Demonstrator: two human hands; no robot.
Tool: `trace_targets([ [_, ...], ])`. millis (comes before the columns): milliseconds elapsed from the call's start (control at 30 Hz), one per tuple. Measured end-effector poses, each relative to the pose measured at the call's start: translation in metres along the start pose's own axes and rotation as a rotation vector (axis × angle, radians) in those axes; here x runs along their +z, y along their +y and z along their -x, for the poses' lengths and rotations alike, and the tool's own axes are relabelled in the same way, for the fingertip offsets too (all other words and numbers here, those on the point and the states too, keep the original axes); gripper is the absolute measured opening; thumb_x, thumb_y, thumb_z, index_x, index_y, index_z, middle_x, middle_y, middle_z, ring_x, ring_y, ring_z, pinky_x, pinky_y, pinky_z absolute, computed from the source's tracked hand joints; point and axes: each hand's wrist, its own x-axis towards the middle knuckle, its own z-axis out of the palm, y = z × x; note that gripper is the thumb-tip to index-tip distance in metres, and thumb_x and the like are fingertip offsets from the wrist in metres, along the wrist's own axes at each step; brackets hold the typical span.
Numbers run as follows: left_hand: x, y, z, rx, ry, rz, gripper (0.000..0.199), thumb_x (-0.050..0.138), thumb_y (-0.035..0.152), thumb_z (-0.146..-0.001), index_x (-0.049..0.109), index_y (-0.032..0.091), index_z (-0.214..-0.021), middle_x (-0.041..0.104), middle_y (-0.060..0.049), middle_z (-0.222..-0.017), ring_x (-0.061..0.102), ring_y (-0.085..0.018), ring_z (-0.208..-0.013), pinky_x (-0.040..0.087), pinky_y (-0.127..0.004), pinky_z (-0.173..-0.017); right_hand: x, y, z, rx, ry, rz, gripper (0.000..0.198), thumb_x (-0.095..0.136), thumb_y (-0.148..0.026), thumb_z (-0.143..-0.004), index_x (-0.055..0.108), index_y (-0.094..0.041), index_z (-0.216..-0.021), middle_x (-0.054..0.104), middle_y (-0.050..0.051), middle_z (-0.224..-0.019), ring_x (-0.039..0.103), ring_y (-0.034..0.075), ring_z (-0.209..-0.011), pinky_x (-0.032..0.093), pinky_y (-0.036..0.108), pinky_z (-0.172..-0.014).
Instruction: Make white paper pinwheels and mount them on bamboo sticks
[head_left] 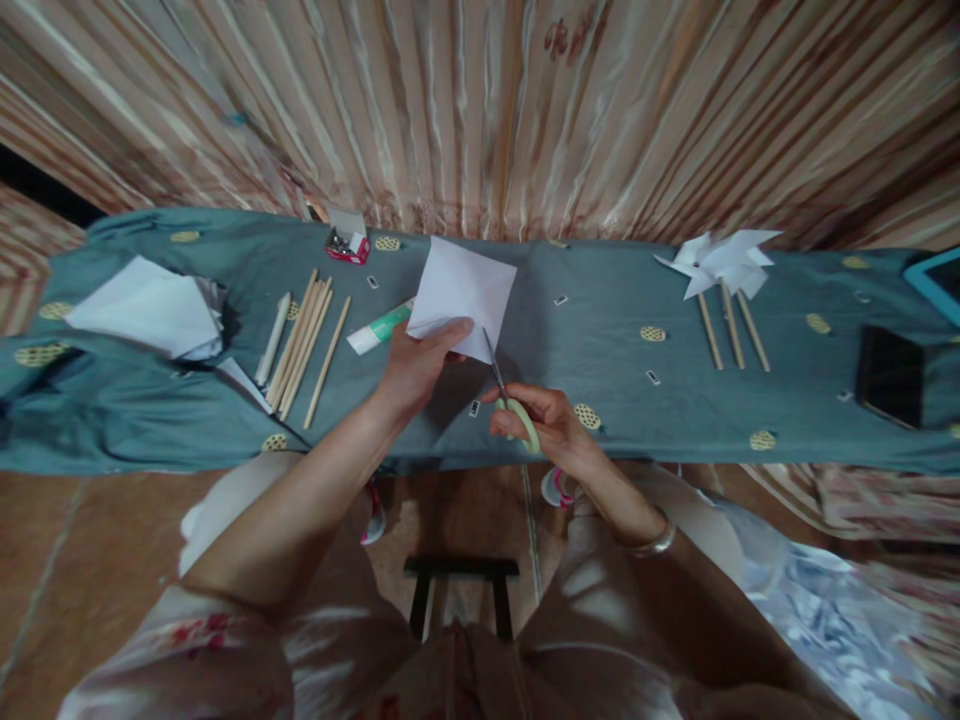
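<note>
Progress approx. partway, I'd judge: 3 pinwheels (724, 265) on sticks look done at the table's (600, 340) R end; 1 white sheet (465, 290) is at the cutting stage, held above the table's mid-length, & no finished cut can be made out; paper stack (146, 310) nr the L end & loose sticks (296, 345) to its R look unused, so prob. more to do. L hand (420, 365) pinches the sheet's near-L side, thumb on top, fingers under; R hand (536, 415) has fingers closed round the handles of the scissors (529, 425), blades at the sheet's near-R edge, can't tell how wide apart. Room: plenty of cloth btwn R hand & pinwheels; L side tighter, w/ glue tube (382, 328) just beside L hand; R hand is nr the near edge, curtain (480, 130) hangs along the far edge
</note>
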Motion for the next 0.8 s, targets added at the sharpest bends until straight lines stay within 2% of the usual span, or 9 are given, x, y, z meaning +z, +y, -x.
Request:
trace_targets([
  [400, 0.0014, 0.0007, 0.0015, -0.003, 0.009, 0.005, 0.025, 0.082, 0.032, -0.059, 0.07, 0.02, -0.077, 0.074, -0.003, -0.082, 0.065, -0.018, -0.072, 0.051, -0.027, -0.058, 0.0008, 0.0005, -0.0006, -0.03, 0.003, -0.027, 0.048, 0.084, -0.055, -0.064, 0.072, -0.018, -0.091, 0.063, -0.003, -0.065, 0.053, 0.008, -0.058, 0.044, 0.021, -0.055],
  [567, 0.0017, 0.0007, 0.0012, -0.009, 0.013, 0.029, 0.026, 0.083, 0.031, -0.057, 0.07, 0.019, -0.076, 0.073, -0.002, -0.079, 0.065, -0.017, -0.068, 0.051, -0.025, -0.055, 0.0019, 0.0019, -0.0007, -0.044, 0.011, -0.022, 0.049, 0.082, -0.059, -0.066, 0.071, -0.018, -0.09, 0.061, -0.003, -0.064, 0.053, 0.008, -0.057, 0.042, 0.021, -0.052],
  [800, 0.0019, 0.0007, 0.0002, -0.01, 0.022, 0.039, 0.025, 0.083, 0.03, -0.056, 0.071, 0.019, -0.075, 0.072, -0.003, -0.078, 0.064, -0.016, -0.068, 0.051, -0.025, -0.054, 0.0034, 0.0025, -0.0017, 0.007, 0.028, -0.082, 0.052, 0.087, -0.055, -0.057, 0.07, -0.018, -0.091, 0.062, -0.004, -0.061, 0.055, 0.009, -0.055, 0.044, 0.022, -0.052],
])
